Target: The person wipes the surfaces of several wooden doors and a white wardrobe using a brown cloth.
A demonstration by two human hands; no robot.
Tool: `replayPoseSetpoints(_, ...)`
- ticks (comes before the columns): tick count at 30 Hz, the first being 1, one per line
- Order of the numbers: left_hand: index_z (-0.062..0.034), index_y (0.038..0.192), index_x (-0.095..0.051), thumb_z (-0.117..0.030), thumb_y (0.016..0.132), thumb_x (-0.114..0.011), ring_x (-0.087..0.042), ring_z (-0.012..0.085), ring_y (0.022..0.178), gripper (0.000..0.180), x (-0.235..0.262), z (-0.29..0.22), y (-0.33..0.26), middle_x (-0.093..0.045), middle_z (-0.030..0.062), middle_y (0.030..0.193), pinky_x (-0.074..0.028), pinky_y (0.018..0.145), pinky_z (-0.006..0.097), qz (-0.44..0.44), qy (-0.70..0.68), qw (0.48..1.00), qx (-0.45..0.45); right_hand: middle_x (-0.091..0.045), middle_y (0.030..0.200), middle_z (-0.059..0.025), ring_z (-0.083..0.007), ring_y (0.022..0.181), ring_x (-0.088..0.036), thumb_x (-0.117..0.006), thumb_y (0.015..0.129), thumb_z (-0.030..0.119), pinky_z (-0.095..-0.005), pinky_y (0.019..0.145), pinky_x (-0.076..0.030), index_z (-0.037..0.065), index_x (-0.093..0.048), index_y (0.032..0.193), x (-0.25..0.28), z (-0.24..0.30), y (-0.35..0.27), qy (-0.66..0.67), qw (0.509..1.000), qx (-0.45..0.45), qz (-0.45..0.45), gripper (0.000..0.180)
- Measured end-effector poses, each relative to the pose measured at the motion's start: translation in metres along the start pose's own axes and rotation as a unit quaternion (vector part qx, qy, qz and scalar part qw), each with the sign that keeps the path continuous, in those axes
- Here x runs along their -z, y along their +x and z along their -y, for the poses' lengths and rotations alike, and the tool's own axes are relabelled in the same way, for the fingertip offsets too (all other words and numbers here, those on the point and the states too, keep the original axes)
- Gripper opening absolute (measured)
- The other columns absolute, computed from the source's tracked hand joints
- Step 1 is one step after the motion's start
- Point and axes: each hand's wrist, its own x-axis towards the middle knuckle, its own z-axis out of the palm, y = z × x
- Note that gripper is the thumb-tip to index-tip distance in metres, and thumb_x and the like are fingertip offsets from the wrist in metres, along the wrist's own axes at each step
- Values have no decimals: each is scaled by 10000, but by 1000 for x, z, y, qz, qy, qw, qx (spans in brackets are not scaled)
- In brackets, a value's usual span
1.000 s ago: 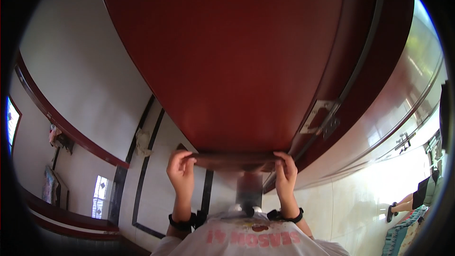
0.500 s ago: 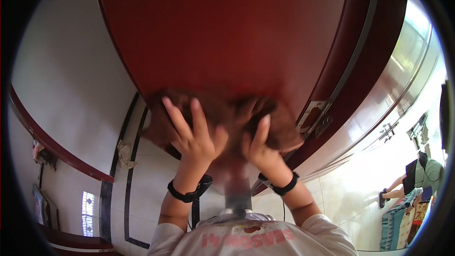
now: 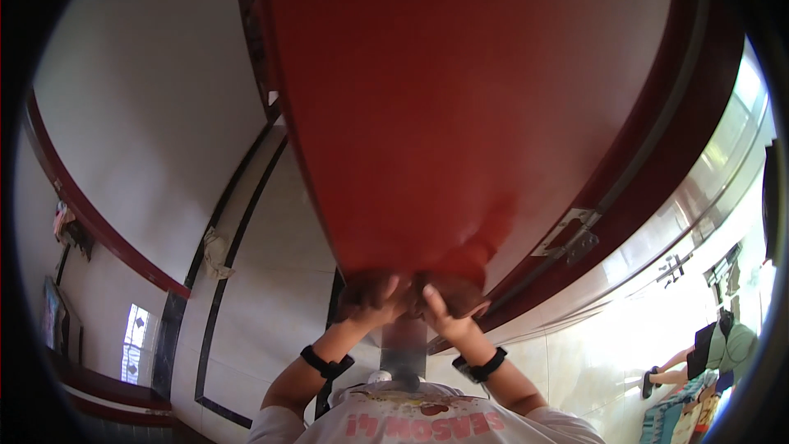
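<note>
A red door panel [image 3: 427,123] with a glossy surface fills the middle of the view. Low on it, a bunched brown cloth [image 3: 462,296] is pressed against the surface. My left hand [image 3: 380,306] holds the left part of the cloth, one finger pointing up. Beside it, my right hand [image 3: 448,322] grips the right part, its thumb or a finger raised. Most of the fingers are hidden in the cloth's dark folds. Both wrists wear black bands.
A metal lock plate with a latch [image 3: 567,234] sits at the door's right edge. A pale crumpled cloth [image 3: 216,253] lies on the left by the dark floor border. At the far right stands another person [image 3: 727,349] near colourful fabric [image 3: 678,411].
Both hands and the brown cloth have slid down the door, closer to my body, and have drawn nearer together. The view has shifted, showing more of the door above them.
</note>
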Motion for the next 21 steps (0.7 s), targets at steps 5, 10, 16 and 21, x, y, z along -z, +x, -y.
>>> replayPoseSetpoints(5,-71,1092,-532,-350,794,-463,-373,429,1112,414,39,82,92,-330,184,1248,-403,807,493,-11,19,993,116,-563,924,-205,-352,826,-561,-495,678,-91,-414,764,-433,-8,-473,1125,34,83,106,-199,917,247,-242,455)
replayPoseSetpoints(10,-82,1104,-521,-335,816,-430,-382,392,1100,394,43,91,107,-444,131,1163,-339,888,484,-139,-124,948,259,-558,915,-202,-365,831,-543,-494,722,-48,-401,733,-433,-21,-482,1087,16,79,118,-197,912,251,-259,366)
replayPoseSetpoints(16,-31,1029,-530,-228,796,-417,-432,399,1007,325,6,44,41,-489,173,1044,-167,877,672,-99,-111,975,164,-561,849,-147,-309,794,-524,-491,824,150,-351,704,-406,8,-541,874,-4,74,78,123,991,-22,-42,158)
replayPoseSetpoints(21,6,1092,-468,-240,794,-425,-341,471,1089,389,27,58,68,-419,246,1111,-210,903,632,-16,-96,971,221,-590,904,-123,-279,840,-550,-509,825,202,-315,754,-414,32,-588,957,27,78,89,-109,989,90,-34,229)
